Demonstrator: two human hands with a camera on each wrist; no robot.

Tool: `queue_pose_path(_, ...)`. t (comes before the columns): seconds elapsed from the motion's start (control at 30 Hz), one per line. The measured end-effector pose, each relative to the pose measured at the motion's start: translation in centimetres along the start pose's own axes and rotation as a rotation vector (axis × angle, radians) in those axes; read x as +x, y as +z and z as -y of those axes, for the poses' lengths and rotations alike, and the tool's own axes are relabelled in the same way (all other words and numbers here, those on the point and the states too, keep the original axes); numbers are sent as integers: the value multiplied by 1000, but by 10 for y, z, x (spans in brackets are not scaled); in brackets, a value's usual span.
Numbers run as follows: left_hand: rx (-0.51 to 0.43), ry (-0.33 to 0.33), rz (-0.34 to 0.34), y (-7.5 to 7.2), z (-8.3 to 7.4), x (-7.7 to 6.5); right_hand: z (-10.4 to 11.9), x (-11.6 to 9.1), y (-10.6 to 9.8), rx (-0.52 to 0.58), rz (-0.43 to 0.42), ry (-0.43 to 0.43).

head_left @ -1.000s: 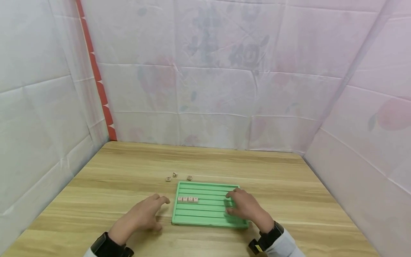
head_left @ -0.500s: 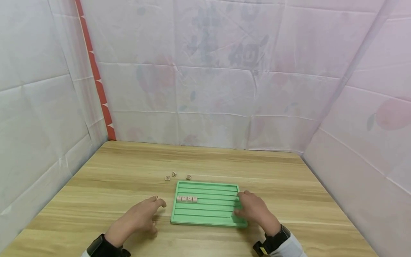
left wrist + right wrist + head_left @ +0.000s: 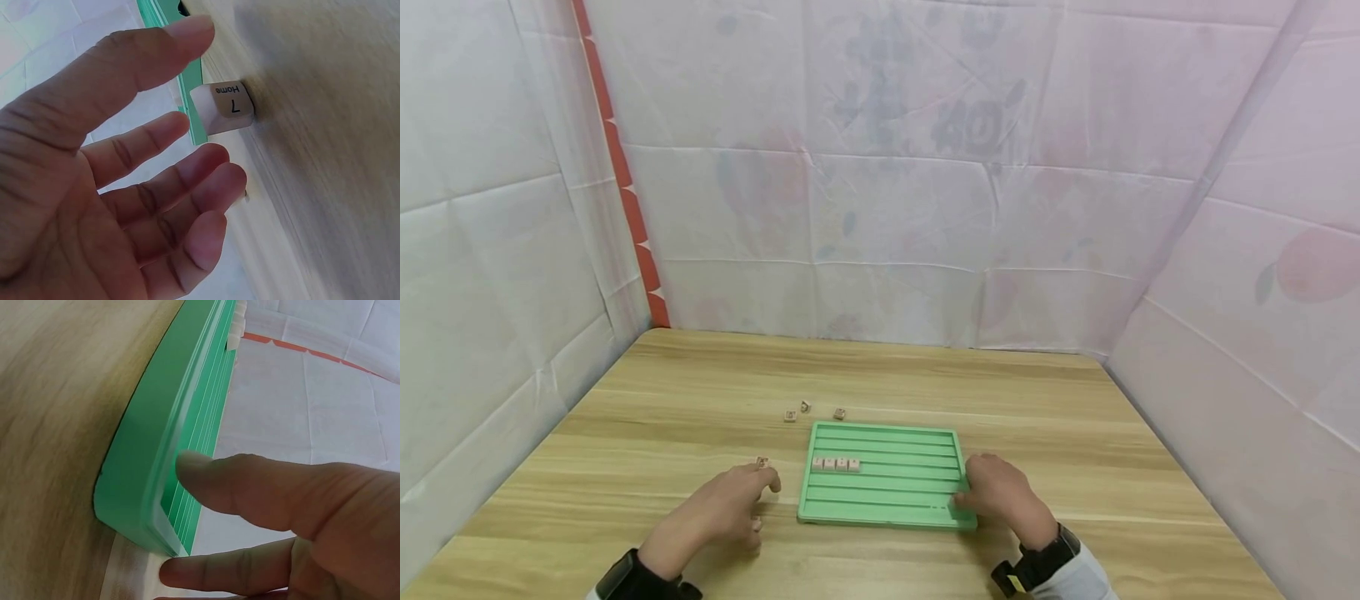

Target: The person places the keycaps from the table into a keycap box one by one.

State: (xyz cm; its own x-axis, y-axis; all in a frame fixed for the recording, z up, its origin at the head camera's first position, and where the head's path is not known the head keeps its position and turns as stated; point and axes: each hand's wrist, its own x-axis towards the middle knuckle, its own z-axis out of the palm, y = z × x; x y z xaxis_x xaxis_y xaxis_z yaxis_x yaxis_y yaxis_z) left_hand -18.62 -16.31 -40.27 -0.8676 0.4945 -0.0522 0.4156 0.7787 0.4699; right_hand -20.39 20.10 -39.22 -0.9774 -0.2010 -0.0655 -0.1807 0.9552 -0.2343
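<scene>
Left hand [image 3: 727,502] at 9 o'clock of green slotted tray [image 3: 902,493], fingers loosely curved, holding nothing; "7 Home" keycap [image 3: 226,107] just off fingertips on tabletop [image 3: 1037,400]. Right hand [image 3: 1002,493] at tray's 3 o'clock, thumb and index apart by rim; contact unclear. Possible trouble: clumsy left pinch skids keycap; right-hand bump jostles tray. Tray holds four keycaps [image 3: 830,464] abreast in one groove, toward 9 o'clock. Outside: loose keycap [image 3: 762,461] at left hand's 1 o'clock; three more keycaps [image 3: 790,416] past tray's 10 o'clock corner.
</scene>
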Motion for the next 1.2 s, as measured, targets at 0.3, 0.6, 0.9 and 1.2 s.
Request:
queue_pose_path(0.3, -6, 63, 16, 0, 3, -2, 2, -2, 0, -4, 36, 31)
queue_pose_path(0.6, -42, 100, 12, 3, 7, -2, -2, -2, 1, 34, 97, 48)
queue_pose_path(0.9, -58, 153, -22, 5, 10, 0, -7, 0, 3, 38, 166, 81)
queue_pose_path(1.2, -68, 136, -11, 4, 10, 2, -8, 1, 3, 34, 163, 79)
